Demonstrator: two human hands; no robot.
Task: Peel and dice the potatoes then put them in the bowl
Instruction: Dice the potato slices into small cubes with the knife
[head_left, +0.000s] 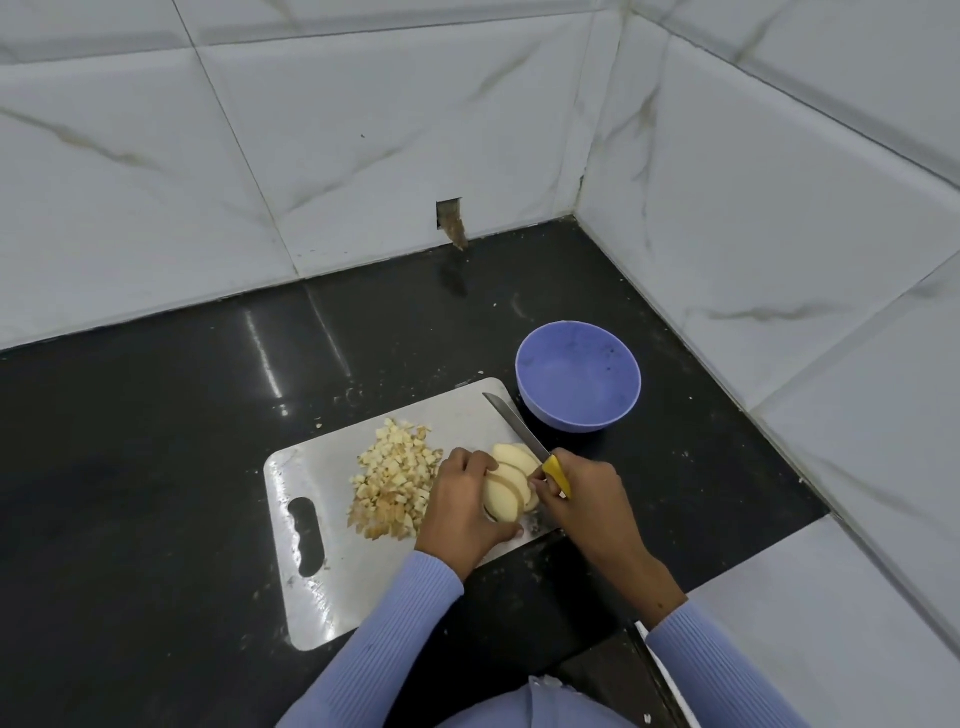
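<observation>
- Left hand (465, 506) cups the potato (511, 480) on the board (317, 597), fingers curled over the slices — most likely to keep the fanned stack together for the next cut.
- Right hand (584, 493) is wrapped round the yellow handle of the knife (524, 434); the blade lies against the potato's far side and points away toward the bowl (578, 376).
- The potato is peeled and already cut into slices that lean on one another; I'd say cross cuts into cubes come next.
- Left of the potato, a heap of dice (395, 478) waits on the board, not yet moved.
- The bowl stands just beyond the board's far corner, seemingly empty, close for scraping.
- Nothing lies between board and bowl on the dark tabletop (156, 441); tiled walls close in behind and to the right.
</observation>
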